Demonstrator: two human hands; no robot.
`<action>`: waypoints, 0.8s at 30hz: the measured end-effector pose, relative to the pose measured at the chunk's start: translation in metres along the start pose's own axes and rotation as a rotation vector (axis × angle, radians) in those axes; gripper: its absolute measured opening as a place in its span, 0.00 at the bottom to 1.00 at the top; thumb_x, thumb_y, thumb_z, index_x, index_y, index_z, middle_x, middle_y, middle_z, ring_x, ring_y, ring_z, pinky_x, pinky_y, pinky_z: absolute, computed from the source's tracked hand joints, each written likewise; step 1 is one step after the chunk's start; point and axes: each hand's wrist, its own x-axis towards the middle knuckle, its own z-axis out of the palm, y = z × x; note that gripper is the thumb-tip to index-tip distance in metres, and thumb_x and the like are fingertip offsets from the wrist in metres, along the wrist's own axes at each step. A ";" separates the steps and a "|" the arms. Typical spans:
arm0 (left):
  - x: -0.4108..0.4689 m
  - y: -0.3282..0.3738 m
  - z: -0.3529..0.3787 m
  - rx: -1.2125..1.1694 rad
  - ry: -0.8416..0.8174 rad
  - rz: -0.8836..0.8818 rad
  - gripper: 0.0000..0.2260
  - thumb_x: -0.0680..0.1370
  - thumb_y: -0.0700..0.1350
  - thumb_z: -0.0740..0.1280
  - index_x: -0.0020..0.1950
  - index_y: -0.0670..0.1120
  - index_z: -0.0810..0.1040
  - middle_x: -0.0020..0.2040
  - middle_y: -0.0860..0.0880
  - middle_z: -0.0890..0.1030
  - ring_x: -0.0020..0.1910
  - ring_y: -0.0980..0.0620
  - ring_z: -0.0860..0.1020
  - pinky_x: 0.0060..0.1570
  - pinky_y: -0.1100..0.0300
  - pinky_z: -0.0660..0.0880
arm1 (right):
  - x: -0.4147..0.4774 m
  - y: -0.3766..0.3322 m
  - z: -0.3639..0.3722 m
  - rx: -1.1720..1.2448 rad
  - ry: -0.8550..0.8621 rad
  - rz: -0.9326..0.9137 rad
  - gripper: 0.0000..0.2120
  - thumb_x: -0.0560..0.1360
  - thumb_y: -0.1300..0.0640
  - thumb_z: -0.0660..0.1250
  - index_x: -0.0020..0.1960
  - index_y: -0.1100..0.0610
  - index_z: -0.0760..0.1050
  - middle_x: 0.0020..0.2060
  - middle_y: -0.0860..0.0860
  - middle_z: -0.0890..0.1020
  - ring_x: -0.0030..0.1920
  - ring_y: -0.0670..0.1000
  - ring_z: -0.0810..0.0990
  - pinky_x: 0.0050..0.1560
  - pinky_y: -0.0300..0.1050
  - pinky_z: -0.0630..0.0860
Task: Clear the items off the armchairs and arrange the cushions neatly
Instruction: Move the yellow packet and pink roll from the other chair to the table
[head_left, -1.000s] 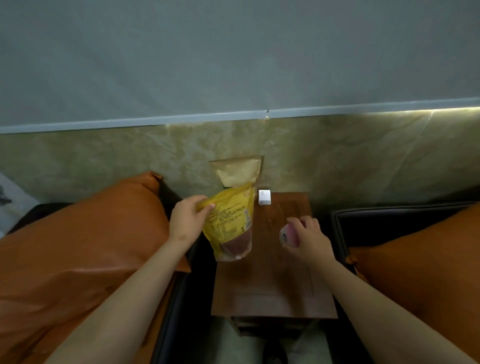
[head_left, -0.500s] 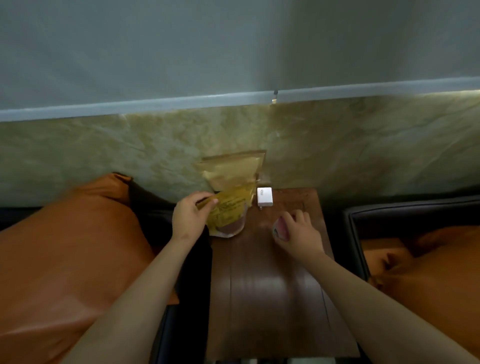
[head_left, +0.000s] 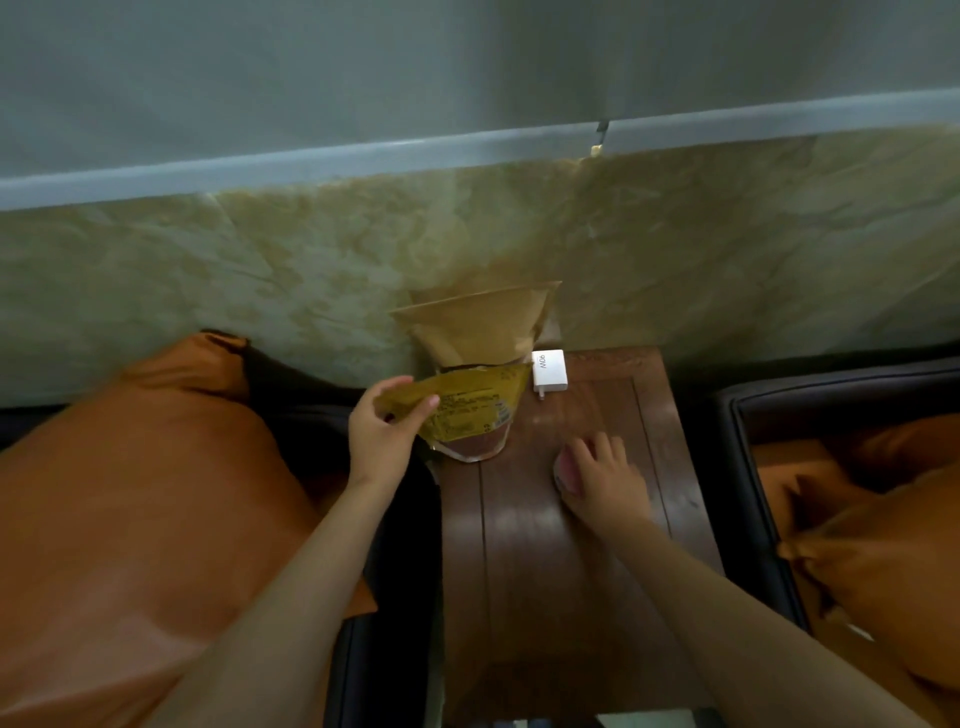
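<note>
head view, single frame. side table (head_left: 545, 597), dark wood, runs from near to far between the two armchairs, its far end against the marbled wall (head_left: 208, 270). left hand (head_left: 382, 434) is over the gap between the left armchair (head_left: 387, 670) and the table's far left corner; thumb on top and fingers beneath pinch the left edge of the yellow pouch (head_left: 470, 402). the pouch is tilted: its clear lower end, showing dark red contents, touches the tabletop at the far left corner, while its brown paper top rises toward the wall behind; i cannot tell whether it touches the wall. white charger (head_left: 549, 370), marked 90w, lies flat on the table just right of the pouch at the far edge, prongs pointing near. right hand (head_left: 605, 480) is palm down on the table right of centre, fingers curled over a pink item (head_left: 565, 467), which shows only at the hand's left side; the item sits on the wood, and i cannot make out what it is. the two hands are apart, the pouch's lower end between them. left cushion (head_left: 145, 519), orange, fills the left armchair's seat, one corner up near the wall. right cushion (head_left: 883, 561), orange and rumpled, lies in the right armchair (head_left: 748, 395), whose dark rim borders the table.
</note>
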 end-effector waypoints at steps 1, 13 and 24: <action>-0.002 -0.004 0.001 -0.022 -0.008 -0.018 0.15 0.70 0.40 0.76 0.54 0.46 0.78 0.52 0.44 0.81 0.52 0.50 0.80 0.52 0.58 0.77 | -0.001 0.000 0.001 -0.002 -0.003 -0.003 0.30 0.71 0.46 0.69 0.69 0.50 0.61 0.66 0.53 0.65 0.66 0.56 0.63 0.57 0.50 0.71; -0.008 -0.033 0.003 0.000 -0.266 -0.335 0.21 0.74 0.42 0.72 0.65 0.48 0.71 0.60 0.51 0.75 0.63 0.51 0.73 0.64 0.48 0.72 | 0.033 -0.058 -0.031 0.581 0.124 -0.027 0.40 0.63 0.43 0.77 0.69 0.55 0.66 0.62 0.53 0.76 0.64 0.55 0.71 0.63 0.52 0.68; 0.017 -0.041 0.035 -0.156 -0.235 -0.271 0.10 0.77 0.43 0.68 0.57 0.46 0.75 0.53 0.49 0.78 0.48 0.56 0.78 0.39 0.69 0.77 | 0.060 -0.076 -0.022 0.938 0.173 0.201 0.24 0.70 0.48 0.74 0.62 0.55 0.72 0.51 0.51 0.82 0.52 0.52 0.80 0.51 0.43 0.74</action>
